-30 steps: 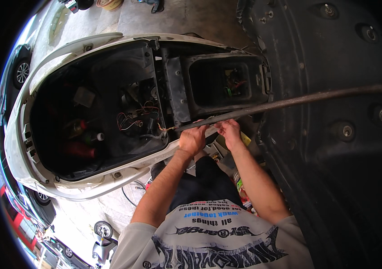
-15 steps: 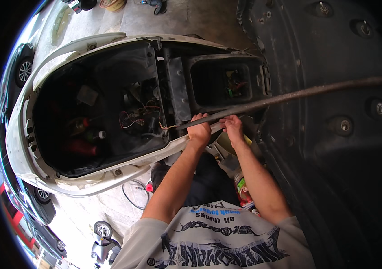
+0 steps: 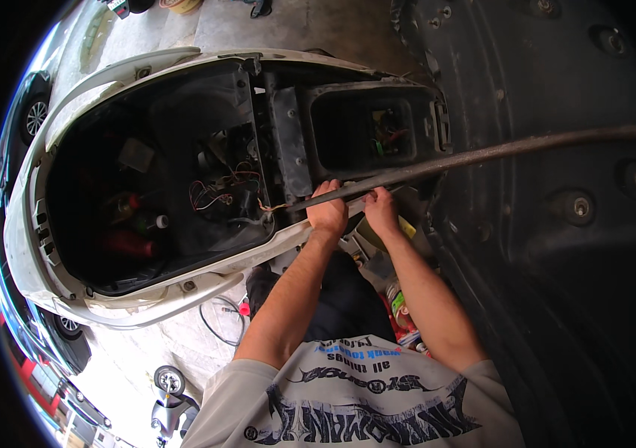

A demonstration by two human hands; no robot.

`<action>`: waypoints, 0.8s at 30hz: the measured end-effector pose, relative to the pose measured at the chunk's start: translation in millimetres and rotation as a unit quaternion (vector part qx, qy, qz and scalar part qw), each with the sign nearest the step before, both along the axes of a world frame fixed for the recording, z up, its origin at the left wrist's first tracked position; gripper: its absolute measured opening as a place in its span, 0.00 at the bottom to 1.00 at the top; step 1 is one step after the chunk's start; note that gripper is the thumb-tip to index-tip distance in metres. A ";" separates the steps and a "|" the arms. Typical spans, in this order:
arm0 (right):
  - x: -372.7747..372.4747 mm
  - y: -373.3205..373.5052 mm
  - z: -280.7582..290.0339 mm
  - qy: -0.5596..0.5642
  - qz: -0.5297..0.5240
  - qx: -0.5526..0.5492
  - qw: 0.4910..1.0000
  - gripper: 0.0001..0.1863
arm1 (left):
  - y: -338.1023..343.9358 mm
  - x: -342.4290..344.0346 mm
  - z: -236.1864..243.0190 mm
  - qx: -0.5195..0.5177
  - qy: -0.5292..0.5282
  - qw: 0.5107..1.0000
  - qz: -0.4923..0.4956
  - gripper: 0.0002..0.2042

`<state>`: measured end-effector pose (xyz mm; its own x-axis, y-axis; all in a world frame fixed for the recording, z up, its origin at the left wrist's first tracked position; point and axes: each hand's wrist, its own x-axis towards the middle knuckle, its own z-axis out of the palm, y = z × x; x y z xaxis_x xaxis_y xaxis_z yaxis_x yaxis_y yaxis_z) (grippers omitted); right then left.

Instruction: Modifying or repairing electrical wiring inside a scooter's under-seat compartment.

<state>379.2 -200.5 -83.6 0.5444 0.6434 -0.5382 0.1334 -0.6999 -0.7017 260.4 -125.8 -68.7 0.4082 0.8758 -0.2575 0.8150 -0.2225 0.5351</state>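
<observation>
A white scooter body (image 3: pixel 176 306) lies open from above, with a deep black storage tub (image 3: pixel 176 82) on its left. My left hand (image 3: pixel 327 214) is closed over the edge of the white side panel (image 3: pixel 288 245), fingers reaching inward beside a long dark rod-like strip (image 3: pixel 482 157). Just right of it, my right hand (image 3: pixel 383 213) has its fingers curled and pinched at the same panel edge; the fingertips are partly hidden. Loose thin wires (image 3: pixel 213 196) hang in the tub, some close to the strip's left end.
Bottles (image 3: pixel 129 243) and a small pale box (image 3: pixel 135 155) lie in the tub. A smaller black compartment (image 3: pixel 363 123) is beyond my hands. A large black studded panel (image 3: pixel 557 261) fills the right side. Containers (image 3: pixel 400 310) stand low beside my right forearm.
The whole view has shifted slightly, so the scooter sits a little higher and further left. My right fingers have curled in more at the panel edge; my left hand keeps its place.
</observation>
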 end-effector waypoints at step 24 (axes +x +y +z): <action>-11.0 0.6 -22.4 0.070 -0.141 -0.035 0.987 0.11 | -0.1 -5.4 -2.1 -0.036 0.007 0.997 -0.073 0.15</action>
<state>368.3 -199.9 -106.0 0.6131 0.4362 -0.6587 -0.1687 -0.7422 -0.6486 254.9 -125.9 -70.8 0.5260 0.7867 -0.3232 0.7838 -0.3008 0.5433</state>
